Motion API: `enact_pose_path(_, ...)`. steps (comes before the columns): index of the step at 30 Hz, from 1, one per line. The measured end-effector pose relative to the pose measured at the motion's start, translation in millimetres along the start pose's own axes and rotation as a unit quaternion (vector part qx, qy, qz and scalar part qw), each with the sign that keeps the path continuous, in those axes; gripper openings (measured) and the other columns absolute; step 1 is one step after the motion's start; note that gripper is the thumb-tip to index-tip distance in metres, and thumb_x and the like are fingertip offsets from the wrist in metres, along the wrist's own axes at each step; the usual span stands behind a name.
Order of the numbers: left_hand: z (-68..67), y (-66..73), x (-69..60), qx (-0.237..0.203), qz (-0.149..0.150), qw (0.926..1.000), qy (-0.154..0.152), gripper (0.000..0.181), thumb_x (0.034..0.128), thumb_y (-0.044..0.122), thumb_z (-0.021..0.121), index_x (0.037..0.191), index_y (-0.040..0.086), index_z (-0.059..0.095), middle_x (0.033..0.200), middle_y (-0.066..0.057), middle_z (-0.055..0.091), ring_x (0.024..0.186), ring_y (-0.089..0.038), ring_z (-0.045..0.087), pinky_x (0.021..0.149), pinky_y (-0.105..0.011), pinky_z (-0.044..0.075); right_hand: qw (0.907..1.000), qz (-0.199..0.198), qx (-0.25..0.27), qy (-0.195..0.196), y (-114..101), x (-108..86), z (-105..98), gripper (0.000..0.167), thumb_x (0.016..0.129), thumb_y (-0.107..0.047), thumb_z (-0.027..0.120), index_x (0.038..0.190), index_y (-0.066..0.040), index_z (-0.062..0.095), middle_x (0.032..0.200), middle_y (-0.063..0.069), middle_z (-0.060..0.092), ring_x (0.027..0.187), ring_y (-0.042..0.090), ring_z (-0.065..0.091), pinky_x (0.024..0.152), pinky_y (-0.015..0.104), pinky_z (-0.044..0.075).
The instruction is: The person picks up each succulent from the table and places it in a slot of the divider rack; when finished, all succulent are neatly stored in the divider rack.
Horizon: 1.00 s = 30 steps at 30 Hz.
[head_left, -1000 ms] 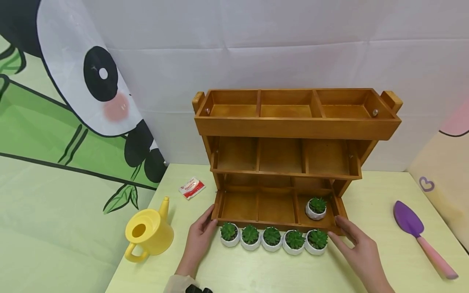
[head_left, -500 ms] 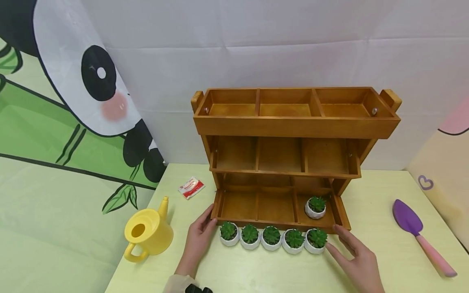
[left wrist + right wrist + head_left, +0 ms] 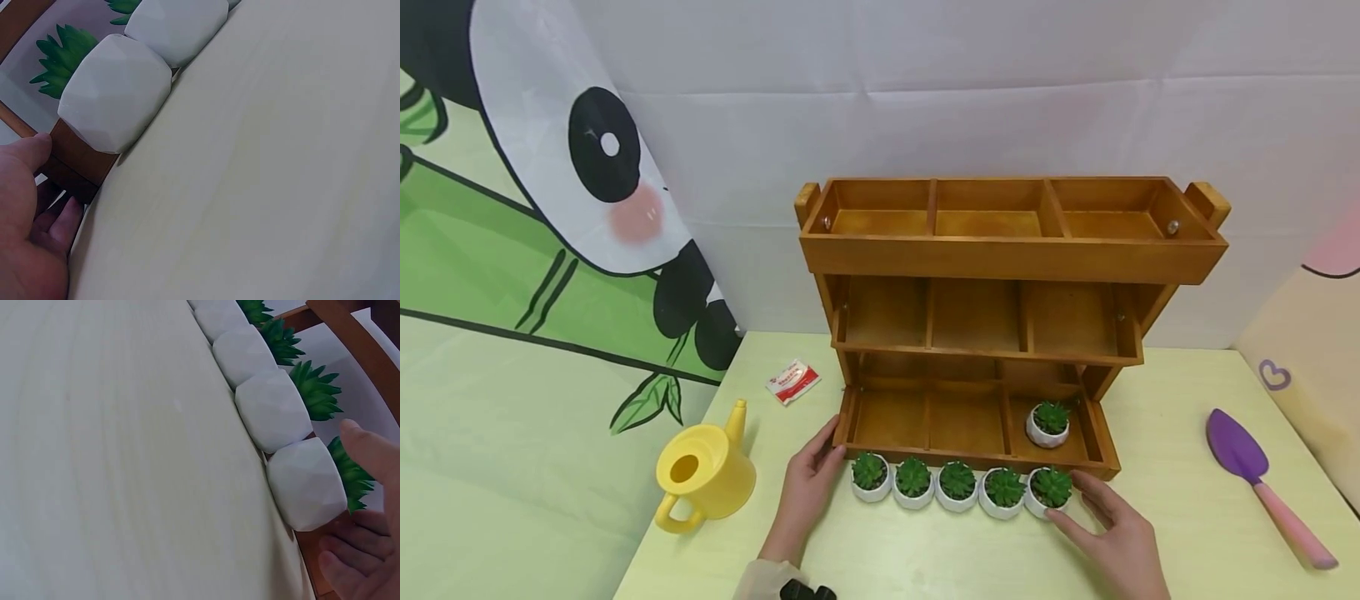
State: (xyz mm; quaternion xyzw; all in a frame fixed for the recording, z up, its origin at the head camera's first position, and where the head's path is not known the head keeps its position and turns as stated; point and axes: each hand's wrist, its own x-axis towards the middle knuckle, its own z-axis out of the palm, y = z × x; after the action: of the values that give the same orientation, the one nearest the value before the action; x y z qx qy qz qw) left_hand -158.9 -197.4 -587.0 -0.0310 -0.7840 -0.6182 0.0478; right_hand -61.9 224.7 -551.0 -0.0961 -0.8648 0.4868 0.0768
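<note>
A three-tier wooden plant shelf [image 3: 1011, 260] stands at the back of the table. My left hand [image 3: 808, 479] holds the left front corner of its bottom tier, thumb at the front and fingers at the side. In front of that tier stands a row of several small succulents in white faceted pots. My right hand [image 3: 1112, 529] is at the rightmost potted succulent [image 3: 1049, 490], thumb and fingers spread about it. In the right wrist view the thumb stands apart from that white pot [image 3: 307, 486], with the fingers close beside it. Another potted succulent [image 3: 1047, 424] sits in the bottom tier's right compartment.
A yellow watering can [image 3: 707, 475] stands to the left, with a red and white packet [image 3: 793, 382] behind it. On the right lies a purple trowel [image 3: 1236, 446] with a pink handle. Printed cloth hangs behind and beside the table.
My right hand has left the shelf's right front corner and moved left to the rightmost potted succulent. My left hand has stayed at the left corner.
</note>
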Motion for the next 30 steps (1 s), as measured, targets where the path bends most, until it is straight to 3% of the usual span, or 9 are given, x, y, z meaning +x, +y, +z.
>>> enact_pose_path(3, 0.1, -0.5, -0.2, -0.002, -0.003, 1.0000, 0.000, 0.050, 0.1050, 0.020, 0.066, 0.153, 0.030, 0.055, 0.155, 0.007, 0.051, 0.136, -0.016, 0.054, 0.108, -0.022, 0.048, 0.9993, 0.031, -0.007, -0.021, -1.0, -0.5, 2.9, 0.088, 0.078, -0.047, 0.091, 0.145, 0.000, 0.058, 0.140, 0.027, 0.061, 0.127, 0.039, 0.061, 0.090, 0.000, 0.044)
enact_pose_path(6, 0.0, -0.6, -0.4, -0.003, -0.002, 1.0000, -0.001, 0.051, 0.1050, 0.021, 0.066, 0.154, 0.029, 0.055, 0.155, 0.006, 0.051, 0.136, -0.016, 0.055, 0.108, -0.022, 0.048, 0.9988, 0.036, -0.018, -0.028, -0.6, -0.3, 6.1, 0.094, 0.077, -0.052, 0.091, 0.146, 0.001, 0.056, 0.140, 0.029, 0.060, 0.126, 0.039, 0.062, 0.090, 0.002, 0.046)
enact_pose_path(14, 0.2, -0.3, -0.4, 0.000, -0.003, 1.0000, -0.002, 0.050, 0.1054, 0.020, 0.066, 0.154, 0.029, 0.055, 0.156, 0.006, 0.051, 0.137, -0.016, 0.054, 0.108, -0.022, 0.047, 0.9997, -0.004, -0.025, 0.004, 3.1, -0.1, 15.3, 0.086, 0.077, -0.041, 0.094, 0.140, 0.006, 0.059, 0.135, 0.033, 0.061, 0.120, 0.044, 0.065, 0.086, -0.004, 0.041)
enact_pose_path(23, -0.4, 0.4, -0.2, 0.005, -0.010, 0.9999, -0.004, 0.050, 0.1057, 0.021, 0.065, 0.154, 0.031, 0.055, 0.156, 0.004, 0.050, 0.137, -0.017, 0.054, 0.107, -0.021, 0.048, 0.9990, 0.026, -0.022, 0.028, -0.2, -1.2, 24.5, 0.089, 0.076, -0.045, 0.095, 0.141, 0.006, 0.060, 0.138, 0.028, 0.062, 0.123, 0.042, 0.063, 0.089, -0.003, 0.040)
enact_pose_path(25, -0.4, 0.1, -0.3, 0.005, -0.012, 0.9999, -0.005, 0.050, 0.1056, 0.022, 0.065, 0.154, 0.031, 0.054, 0.156, 0.004, 0.050, 0.137, -0.018, 0.054, 0.107, -0.021, 0.048, 0.9986, 0.038, -0.023, 0.030, -1.4, -1.2, 26.0, 0.091, 0.076, -0.047, 0.094, 0.141, 0.006, 0.059, 0.138, 0.028, 0.062, 0.124, 0.042, 0.063, 0.093, 0.004, 0.046)
enact_pose_path(30, 0.0, 0.8, -0.2, 0.005, -0.011, 0.9999, -0.004, 0.050, 0.1053, 0.022, 0.066, 0.153, 0.031, 0.055, 0.156, 0.004, 0.050, 0.137, -0.018, 0.054, 0.106, -0.021, 0.048, 0.9976, 0.052, -0.024, 0.038, -4.8, -1.8, 28.2, 0.091, 0.076, -0.049, 0.093, 0.140, 0.006, 0.059, 0.137, 0.029, 0.062, 0.124, 0.043, 0.063, 0.099, 0.035, 0.053)
